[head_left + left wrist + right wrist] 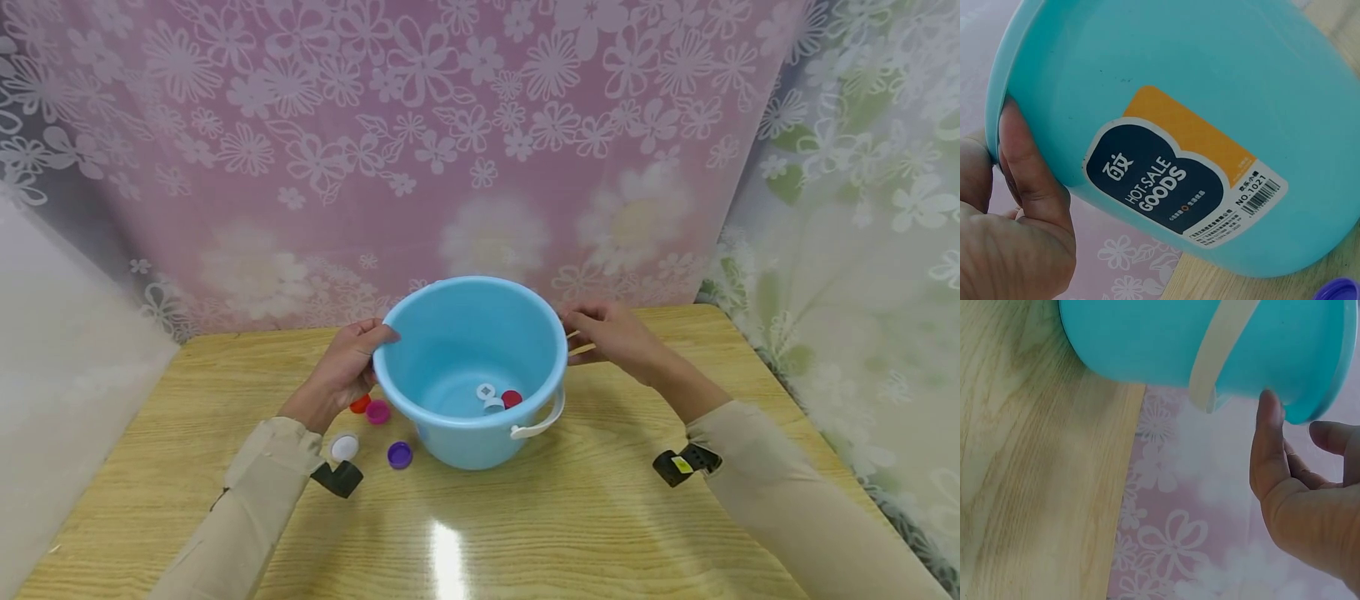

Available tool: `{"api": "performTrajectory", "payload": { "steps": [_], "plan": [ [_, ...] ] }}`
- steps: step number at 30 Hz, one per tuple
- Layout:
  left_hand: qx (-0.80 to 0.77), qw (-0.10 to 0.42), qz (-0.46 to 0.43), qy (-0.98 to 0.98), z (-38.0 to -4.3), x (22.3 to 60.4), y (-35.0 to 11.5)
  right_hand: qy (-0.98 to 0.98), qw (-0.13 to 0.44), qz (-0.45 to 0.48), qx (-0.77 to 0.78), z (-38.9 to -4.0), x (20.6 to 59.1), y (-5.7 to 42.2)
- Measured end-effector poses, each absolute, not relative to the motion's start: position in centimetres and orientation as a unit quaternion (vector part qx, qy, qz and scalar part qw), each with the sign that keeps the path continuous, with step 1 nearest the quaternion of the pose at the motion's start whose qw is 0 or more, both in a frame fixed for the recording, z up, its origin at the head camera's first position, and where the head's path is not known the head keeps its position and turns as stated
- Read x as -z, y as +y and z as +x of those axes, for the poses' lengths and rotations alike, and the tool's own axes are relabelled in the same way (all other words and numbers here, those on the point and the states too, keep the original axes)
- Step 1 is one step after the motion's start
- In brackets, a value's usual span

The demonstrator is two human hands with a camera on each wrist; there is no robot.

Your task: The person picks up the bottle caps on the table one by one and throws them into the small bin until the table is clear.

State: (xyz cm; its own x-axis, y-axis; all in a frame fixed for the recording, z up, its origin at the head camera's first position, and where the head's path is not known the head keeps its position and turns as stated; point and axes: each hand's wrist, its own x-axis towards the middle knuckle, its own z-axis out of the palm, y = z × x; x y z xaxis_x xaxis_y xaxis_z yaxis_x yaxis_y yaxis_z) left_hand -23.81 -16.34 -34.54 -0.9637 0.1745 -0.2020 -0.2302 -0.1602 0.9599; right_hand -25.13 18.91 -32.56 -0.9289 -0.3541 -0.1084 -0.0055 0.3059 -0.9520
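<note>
A light blue bucket [472, 450] stands at the middle of the table, its mouth facing me. My left hand [350, 360] grips the rim at its left, thumb over the edge and fingers below the lip outside. At the right side, my right hand [615, 337] has its fingers loosely bent by the rim; in the right wrist view a fingertip [1269, 409] meets the outer wall under the lip, while the thumb stays just off the edge. Inside the bucket lie a red cap [512, 399], a white cap [486, 391] and another whitish cap [493, 406].
Left of the bucket lie a purple cap [400, 455], a white cap [345, 447], a pink cap [378, 412] and an orange-red cap [361, 404]. The bucket's white handle [540, 427] hangs at its front right. A flowered curtain [480, 167] rises behind the wooden table [570, 533].
</note>
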Motion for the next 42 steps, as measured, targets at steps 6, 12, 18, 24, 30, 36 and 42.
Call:
{"api": "performTrajectory", "payload": {
  "steps": [6, 12, 18, 24, 30, 36, 42],
  "plan": [
    [-0.76, 0.132, -0.022, 0.636, -23.81, 34.54, -16.34, 0.776, 0.156, -0.109, 0.602, -24.89, 32.56, 18.72],
    [-0.761, 0.132, -0.022, 0.634, -23.84, 34.6, -16.34, 0.764, 0.158, -0.101, 0.618, -24.74, 32.39, 18.44],
    [-0.76, 0.131, -0.019, 0.636, -23.8, 34.55, -16.33, 0.754, 0.169, -0.096, 0.628, -24.73, 32.3, 18.37],
    [-0.761, 0.13, -0.018, 0.636, -23.77, 34.5, -16.3, 0.717, 0.2, -0.082, 0.662, -24.94, 32.16, 18.5],
    [-0.763, 0.132, -0.015, 0.633, -23.86, 34.53, -16.41, 0.684, 0.233, -0.085, 0.686, -25.0, 31.94, 18.62],
    [-0.762, 0.133, -0.017, 0.633, -23.84, 34.45, -16.38, 0.641, 0.264, -0.076, 0.716, -25.01, 31.84, 18.67],
    [-0.764, 0.134, -0.019, 0.631, -23.82, 34.47, -16.34, 0.63, 0.275, -0.063, 0.723, -25.06, 31.88, 18.75]
  ]
}}
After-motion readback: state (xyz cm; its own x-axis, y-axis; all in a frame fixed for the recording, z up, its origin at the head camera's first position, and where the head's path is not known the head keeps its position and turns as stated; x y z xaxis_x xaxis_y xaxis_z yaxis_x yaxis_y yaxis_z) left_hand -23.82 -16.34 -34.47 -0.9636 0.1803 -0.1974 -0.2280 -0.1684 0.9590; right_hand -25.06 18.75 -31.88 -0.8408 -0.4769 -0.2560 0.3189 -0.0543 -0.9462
